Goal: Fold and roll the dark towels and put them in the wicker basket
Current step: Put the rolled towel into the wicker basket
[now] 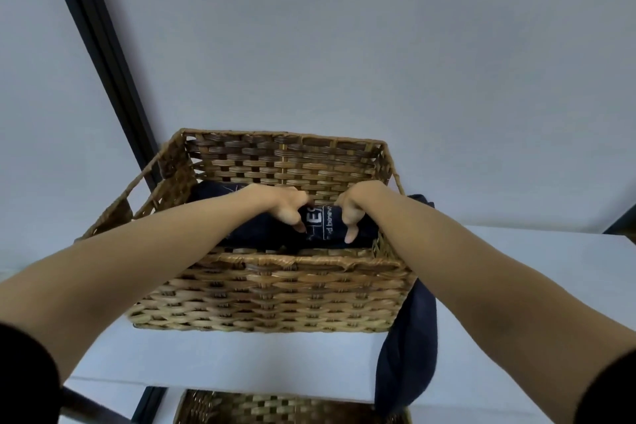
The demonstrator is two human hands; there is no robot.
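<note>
left hand (287,205) curled on rolled towel (320,224) inside basket (275,286), fingers bent round its left part; right hand (351,210) gripped its right part likewise. second towel (409,348) draped beside basket, over shelf (241,365) edge.

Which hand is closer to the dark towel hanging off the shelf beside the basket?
Right. The right hand is inside the wicker basket toward the hanging towel; the left hand is farther away.

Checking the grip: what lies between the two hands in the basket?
In the head view, the rolled dark towel's printed white lettering lies between left hand and right hand.
</note>
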